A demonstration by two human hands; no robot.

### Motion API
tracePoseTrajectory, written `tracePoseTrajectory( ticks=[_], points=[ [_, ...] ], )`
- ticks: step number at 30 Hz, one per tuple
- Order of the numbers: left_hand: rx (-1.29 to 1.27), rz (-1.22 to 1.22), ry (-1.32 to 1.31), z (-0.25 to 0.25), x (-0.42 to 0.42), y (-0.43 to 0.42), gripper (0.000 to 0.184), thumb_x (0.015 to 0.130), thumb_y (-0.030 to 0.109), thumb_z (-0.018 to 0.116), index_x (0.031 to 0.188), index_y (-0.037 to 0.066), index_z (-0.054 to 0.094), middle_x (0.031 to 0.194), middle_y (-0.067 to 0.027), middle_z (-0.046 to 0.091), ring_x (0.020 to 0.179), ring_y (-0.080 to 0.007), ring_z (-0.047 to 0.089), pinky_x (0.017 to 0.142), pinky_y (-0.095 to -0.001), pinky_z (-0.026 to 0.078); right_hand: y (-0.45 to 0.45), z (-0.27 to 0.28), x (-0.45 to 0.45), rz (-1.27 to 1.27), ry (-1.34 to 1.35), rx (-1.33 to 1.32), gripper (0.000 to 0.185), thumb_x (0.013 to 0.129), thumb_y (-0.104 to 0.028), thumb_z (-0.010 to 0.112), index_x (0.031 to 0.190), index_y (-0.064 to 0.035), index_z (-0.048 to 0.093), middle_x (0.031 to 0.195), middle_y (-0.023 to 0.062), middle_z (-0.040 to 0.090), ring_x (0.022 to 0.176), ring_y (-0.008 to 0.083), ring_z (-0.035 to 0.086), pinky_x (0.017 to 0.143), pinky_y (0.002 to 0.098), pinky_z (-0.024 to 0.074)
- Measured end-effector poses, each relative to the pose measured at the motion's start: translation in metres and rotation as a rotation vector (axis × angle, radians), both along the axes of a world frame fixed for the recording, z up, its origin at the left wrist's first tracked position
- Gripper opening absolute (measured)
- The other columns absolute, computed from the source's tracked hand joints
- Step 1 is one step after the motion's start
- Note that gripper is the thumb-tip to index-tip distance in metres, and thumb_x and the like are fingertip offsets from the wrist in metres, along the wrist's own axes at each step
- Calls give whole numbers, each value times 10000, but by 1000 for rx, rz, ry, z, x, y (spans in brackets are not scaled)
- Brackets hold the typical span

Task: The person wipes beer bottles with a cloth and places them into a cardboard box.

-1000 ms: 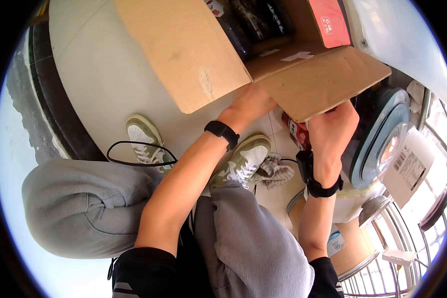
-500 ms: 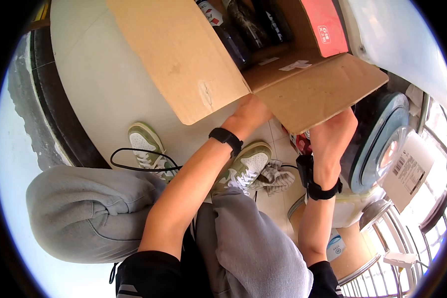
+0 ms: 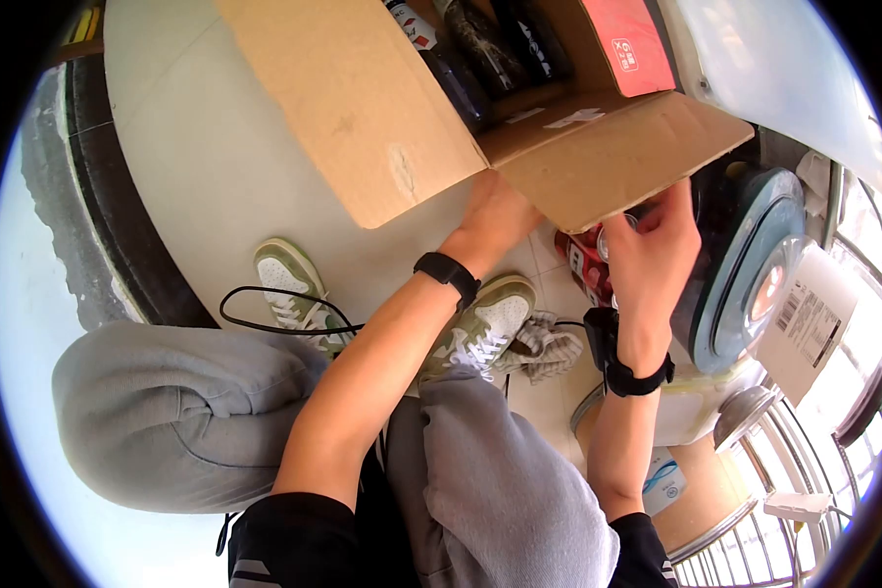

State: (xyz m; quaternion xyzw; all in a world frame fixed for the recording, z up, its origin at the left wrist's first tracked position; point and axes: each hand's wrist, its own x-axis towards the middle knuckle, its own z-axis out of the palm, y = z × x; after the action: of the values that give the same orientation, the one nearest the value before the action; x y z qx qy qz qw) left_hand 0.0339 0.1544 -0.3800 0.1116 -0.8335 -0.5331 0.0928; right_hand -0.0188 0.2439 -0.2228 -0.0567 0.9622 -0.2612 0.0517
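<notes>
An open cardboard box (image 3: 519,147) stands in front of me, tilted, with its near flaps folded outward. Dark bottles (image 3: 475,44) lie inside, one with a white label. My left hand (image 3: 500,208) reaches beneath the box's near corner; its fingers are hidden by the flaps. At the right flap, my right hand (image 3: 657,250) is curled at the box, thumb and part of the fingers showing and the fingertips covered by the cardboard. Behind its thumb are red cans (image 3: 586,263), partly hidden.
A blue-grey round lid (image 3: 750,269) tops a container to the right, with a white labelled carton (image 3: 810,318) beside it. A striped cloth (image 3: 544,348) lies by my shoe (image 3: 485,323). A black cable (image 3: 265,291) loops over the other shoe. Metal railings (image 3: 735,549) stand at lower right.
The cardboard box has shifted slightly away from me and left. More of my right hand's thumb and fingers, and of the red cans, shows below the flap. My left hand moved slightly forward.
</notes>
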Motion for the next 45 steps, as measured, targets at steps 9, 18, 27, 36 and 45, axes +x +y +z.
tracePoseTrajectory(
  ticks=[9,18,27,36,45],
  points=[
    [-223,-28,28,73,6,-14,258,859,282,714,996,81,627,921,-104,671,826,-325,643,695,-415,514,34,47,40,-62,5,-440,276,897,21,665,1171,-5,645,739,-62,538,608,-10,452,545,148,308],
    [-275,-126,25,246,6,-24,205,835,125,685,799,71,491,740,-65,583,629,-290,582,536,-379,457,78,104,66,-5,-10,-815,95,905,-22,584,947,47,634,821,44,582,621,61,431,566,198,310],
    [-842,120,34,413,42,-43,170,763,-42,689,826,35,551,701,-21,522,609,-140,538,570,-270,428,101,91,57,64,-72,-1079,159,873,-77,631,959,55,611,792,77,585,578,85,445,541,207,316],
    [-731,284,157,461,80,-90,62,940,94,522,927,45,557,694,-43,506,675,-147,541,684,-339,484,125,75,49,188,-111,-1218,284,868,-197,550,989,60,560,763,58,443,655,108,393,631,248,289],
    [-993,386,-996,291,152,-165,432,896,349,684,700,-8,542,608,-161,575,560,-340,555,536,-420,423,144,64,48,118,-186,-1208,334,856,-281,608,949,32,539,756,57,420,618,120,380,620,274,282]
  ],
)
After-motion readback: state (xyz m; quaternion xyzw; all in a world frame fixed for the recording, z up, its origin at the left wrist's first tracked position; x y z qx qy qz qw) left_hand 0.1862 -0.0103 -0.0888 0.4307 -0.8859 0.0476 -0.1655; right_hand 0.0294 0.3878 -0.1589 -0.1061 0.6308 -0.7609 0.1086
